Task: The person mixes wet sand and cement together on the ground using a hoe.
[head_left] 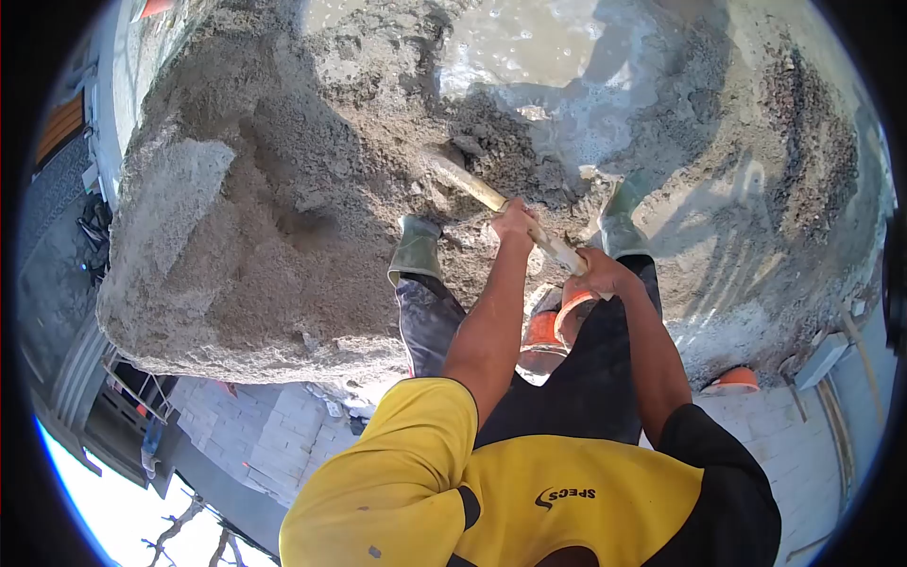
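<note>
A pale wooden tool handle [472,184] slants across the sandy mix in front of my legs. My left hand [515,222] is wrapped around its middle. At the near end, my right hand [605,274] is closed on it too. The far end reaches the grey sand pile [359,180], where I cannot make out the tool's head. Wet grey cement slurry [520,47] lies beyond the handle. Orange buckets [541,331] stand between my legs, just below my right hand and partly hidden by my trousers.
My green boots [419,248] stand in the sand. Darker gravel [803,142] is heaped at the right. Another orange bucket [735,380] sits near a grey block [822,361] and wooden planks [838,435]. Stacked pale blocks [274,444] lie behind me at lower left.
</note>
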`<state>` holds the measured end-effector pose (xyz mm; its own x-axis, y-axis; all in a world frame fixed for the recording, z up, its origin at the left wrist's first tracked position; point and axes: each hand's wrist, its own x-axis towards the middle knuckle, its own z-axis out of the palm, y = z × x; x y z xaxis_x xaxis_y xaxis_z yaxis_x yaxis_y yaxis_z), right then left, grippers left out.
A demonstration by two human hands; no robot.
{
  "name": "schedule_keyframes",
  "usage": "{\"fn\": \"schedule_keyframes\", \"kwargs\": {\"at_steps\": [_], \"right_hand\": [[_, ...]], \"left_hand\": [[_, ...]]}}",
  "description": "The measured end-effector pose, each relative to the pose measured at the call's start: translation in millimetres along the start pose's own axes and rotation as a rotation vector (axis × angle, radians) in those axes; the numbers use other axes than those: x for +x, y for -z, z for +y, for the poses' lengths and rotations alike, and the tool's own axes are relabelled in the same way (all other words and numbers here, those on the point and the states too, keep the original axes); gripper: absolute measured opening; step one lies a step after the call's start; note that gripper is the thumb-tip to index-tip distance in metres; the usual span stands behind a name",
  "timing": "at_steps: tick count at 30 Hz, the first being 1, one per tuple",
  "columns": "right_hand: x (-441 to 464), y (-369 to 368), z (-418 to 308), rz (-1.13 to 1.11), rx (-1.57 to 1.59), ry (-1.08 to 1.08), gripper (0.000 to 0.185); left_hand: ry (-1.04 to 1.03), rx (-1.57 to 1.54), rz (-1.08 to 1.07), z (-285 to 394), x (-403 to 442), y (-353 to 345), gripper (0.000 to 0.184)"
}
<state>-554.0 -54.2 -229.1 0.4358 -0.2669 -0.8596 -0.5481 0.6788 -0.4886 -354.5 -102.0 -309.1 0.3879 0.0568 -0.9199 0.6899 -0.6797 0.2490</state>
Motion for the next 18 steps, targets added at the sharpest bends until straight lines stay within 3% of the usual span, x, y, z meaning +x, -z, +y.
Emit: {"fn": "schedule_keyframes", "kwargs": {"at_steps": [3, 5, 7, 9, 12, 13, 14, 18], "right_hand": [[-24, 8, -7, 0.030, -0.189, 0.063, 0.044], [-17, -8, -9, 0.126, -0.427, 0.137, 0.049], [10, -42, -17, 0.139, -0.409, 0.218, 0.047], [63, -94, -25, 0.126, -0.229, 0.555, 0.047], [137, -189, -135, -0.088, 0.207, 0.235, 0.044], [170, -218, -171, -0.152, 0.359, 0.169, 0.042], [204, -245, -205, -0.175, 0.428, 0.189, 0.038], [313, -327, -329, -0.212, 0.589, 0.157, 0.021]], "left_hand": [[0.002, -0.282, -0.113, -2, -36, 20, 0.011], [-0.120, -0.358, -0.109, 10, -49, 33, 0.012], [-0.170, -0.409, -0.063, 47, -49, 56, 0.012], [-0.373, -0.254, -0.147, 102, -29, 92, 0.016], [-0.612, -0.143, -0.054, 218, 35, 129, 0.010], [-0.647, 0.017, -0.055, 261, 59, 147, 0.015], [-0.784, 0.185, 0.114, 298, 109, 157, 0.025], [-0.828, 0.891, 0.287, 426, 155, 202, 0.063]]}}
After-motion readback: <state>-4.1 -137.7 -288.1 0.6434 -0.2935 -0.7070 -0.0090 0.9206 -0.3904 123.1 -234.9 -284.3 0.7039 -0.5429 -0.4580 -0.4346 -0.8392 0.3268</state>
